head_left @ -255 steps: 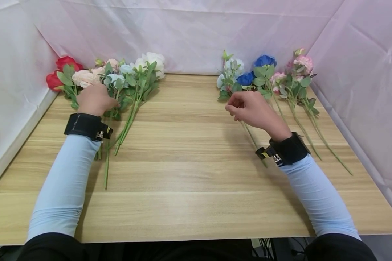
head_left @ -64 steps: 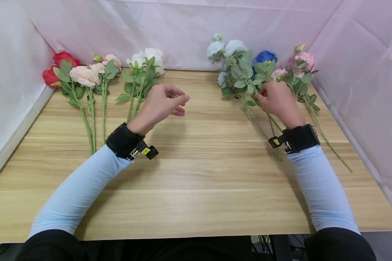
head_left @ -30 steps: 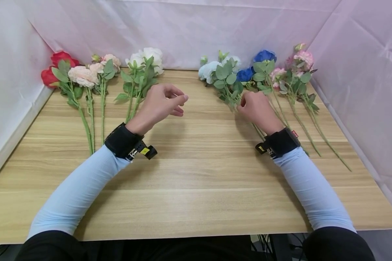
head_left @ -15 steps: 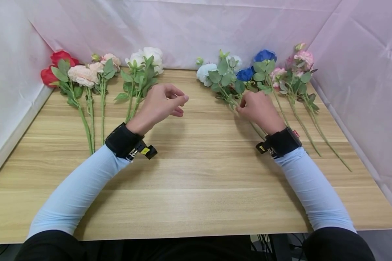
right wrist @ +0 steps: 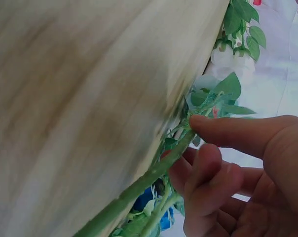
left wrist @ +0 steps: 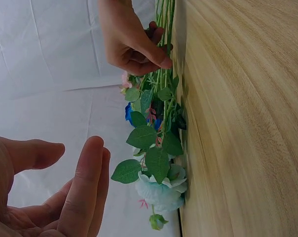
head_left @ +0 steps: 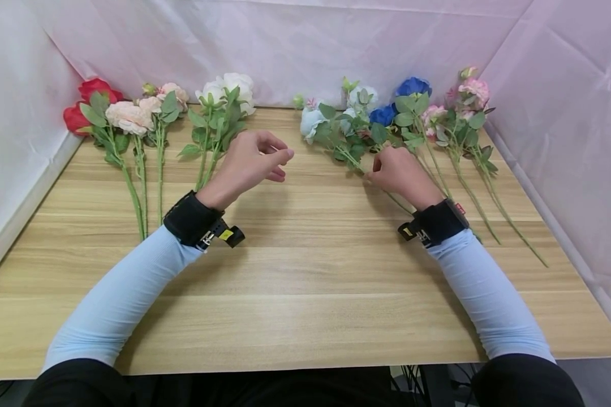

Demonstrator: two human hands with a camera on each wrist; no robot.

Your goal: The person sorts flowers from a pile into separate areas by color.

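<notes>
My right hand (head_left: 394,169) pinches the green stem of a pale blue flower spray (head_left: 315,121) lying on the wooden table (head_left: 305,271); the right wrist view shows thumb and fingers (right wrist: 223,143) around that stem (right wrist: 139,187). The spray's blooms (left wrist: 161,190) point toward the table's middle. My left hand (head_left: 257,161) hovers above the table centre, fingers loosely curled, holding nothing (left wrist: 65,197). It sits just right of the white flowers (head_left: 229,93).
Red (head_left: 89,102) and peach flowers (head_left: 142,110) lie at the back left. Dark blue (head_left: 409,90) and pink flowers (head_left: 468,93) lie at the back right, stems toward me. A pale cloth backdrop (head_left: 305,45) walls in the table on three sides.
My right hand has swung the pale blue spray leftward, its blooms moving away from the blue flowers and down onto the table. My left hand has stayed still over the last seconds.
</notes>
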